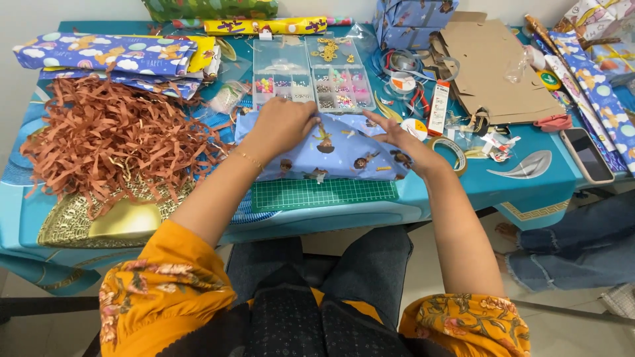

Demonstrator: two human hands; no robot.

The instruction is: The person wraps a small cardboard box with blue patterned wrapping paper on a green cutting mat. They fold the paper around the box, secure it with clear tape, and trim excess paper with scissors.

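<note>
At frame centre, the left hand (286, 123) and right hand (397, 140) press flat on a blue cartoon-printed wrapped parcel (331, 155) lying on a green cutting mat (324, 194); brown shredded paper (112, 142) fills the left.

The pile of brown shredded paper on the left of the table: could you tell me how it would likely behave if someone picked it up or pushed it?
The brown shredded paper is loose, crinkled strips, so it probably feels very light and floppy. A grab would likely lift only a clump, shedding strands. Pushed, it would probably compress and spread rather than slide whole, some strips already trailing over the gold tray.
</note>
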